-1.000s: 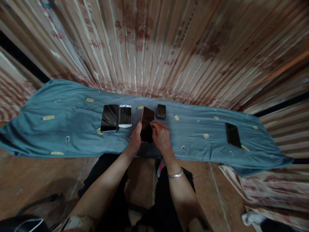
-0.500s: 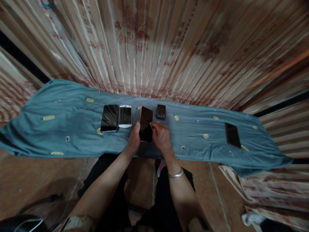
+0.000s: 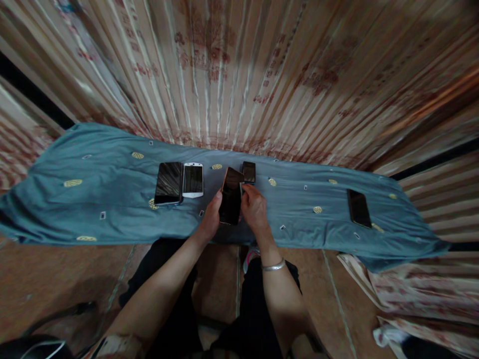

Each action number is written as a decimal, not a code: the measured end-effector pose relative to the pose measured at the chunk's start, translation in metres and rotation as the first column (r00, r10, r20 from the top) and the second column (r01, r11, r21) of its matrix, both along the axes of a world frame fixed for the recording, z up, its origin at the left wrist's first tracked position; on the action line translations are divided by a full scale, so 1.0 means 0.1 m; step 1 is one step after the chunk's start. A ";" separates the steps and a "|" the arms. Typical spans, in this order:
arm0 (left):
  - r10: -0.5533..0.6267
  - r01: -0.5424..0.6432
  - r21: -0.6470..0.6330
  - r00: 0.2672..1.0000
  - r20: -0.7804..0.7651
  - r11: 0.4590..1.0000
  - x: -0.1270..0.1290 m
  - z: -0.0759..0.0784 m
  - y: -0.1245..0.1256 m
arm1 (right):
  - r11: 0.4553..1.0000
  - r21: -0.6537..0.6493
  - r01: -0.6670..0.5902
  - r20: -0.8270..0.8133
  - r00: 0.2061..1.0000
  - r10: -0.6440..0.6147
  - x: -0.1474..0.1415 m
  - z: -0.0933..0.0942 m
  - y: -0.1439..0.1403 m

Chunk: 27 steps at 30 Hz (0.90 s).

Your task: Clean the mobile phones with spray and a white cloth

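My left hand (image 3: 210, 220) and my right hand (image 3: 255, 209) both grip a dark phone with a copper-coloured edge (image 3: 231, 197), held tilted just above the blue cloth (image 3: 93, 199). My left thumb lies along its left side; my right fingers pinch its right edge near the top. Just behind it lies a small black phone (image 3: 248, 172). To the left lie a black phone (image 3: 169, 182) and a white phone (image 3: 193, 179), side by side, screens up.
Another black phone (image 3: 358, 208) lies far right on the cloth. A striped, patterned fabric (image 3: 232, 75) rises behind the cloth. Below are a brown tiled floor (image 3: 56, 284) and my dark-clothed legs. A silver bracelet (image 3: 273, 267) circles my right wrist.
Both hands have shifted the held phone slightly right and toward the small black phone, tilting it more. The other phones have not moved.
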<state>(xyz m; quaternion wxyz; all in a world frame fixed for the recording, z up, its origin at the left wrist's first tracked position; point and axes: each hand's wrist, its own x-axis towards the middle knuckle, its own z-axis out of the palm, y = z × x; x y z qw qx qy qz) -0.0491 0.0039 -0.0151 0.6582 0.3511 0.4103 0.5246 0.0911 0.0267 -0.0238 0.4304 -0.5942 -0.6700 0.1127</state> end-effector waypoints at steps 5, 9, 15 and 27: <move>-0.110 0.112 -0.066 0.993 0.035 0.992 0.02 0.03 -0.05 | 0.998 0.041 0.039 -0.007 0.999 -0.039 0.06 -0.02 0.05; -0.138 0.141 -0.086 0.990 0.039 0.986 0.03 0.03 -0.06 | 0.997 0.049 0.056 0.016 0.998 -0.057 0.10 -0.02 0.07; -0.145 0.150 -0.113 0.988 0.049 0.982 0.04 -0.01 -0.07 | 0.996 0.052 0.072 0.023 0.997 -0.074 0.11 -0.01 0.08; -0.184 0.184 -0.133 0.983 0.013 0.974 0.05 0.01 -0.11 | 0.989 0.089 0.119 0.032 0.992 -0.123 0.15 -0.06 0.12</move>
